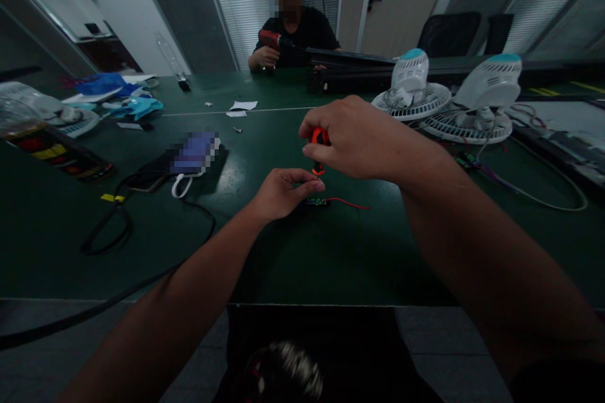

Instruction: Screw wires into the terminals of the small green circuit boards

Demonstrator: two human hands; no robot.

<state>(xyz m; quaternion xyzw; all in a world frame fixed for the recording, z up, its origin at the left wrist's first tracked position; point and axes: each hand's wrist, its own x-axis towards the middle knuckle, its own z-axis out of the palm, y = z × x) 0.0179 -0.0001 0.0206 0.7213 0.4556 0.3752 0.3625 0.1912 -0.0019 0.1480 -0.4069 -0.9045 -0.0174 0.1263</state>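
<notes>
The right hand (352,138) has its fingers wrapped tight around an orange-handled screwdriver (318,150), held upright with its tip down over a small circuit board (316,202). The left hand (282,192) pinches that board against the green table (331,252); a red wire (350,203) trails from it. Two white fans (449,101) lie farther right, well apart.

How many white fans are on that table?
2. Both lie at the right of the table: the left fan and, beside it, the right fan. A grille at far left may belong to a third.
</notes>
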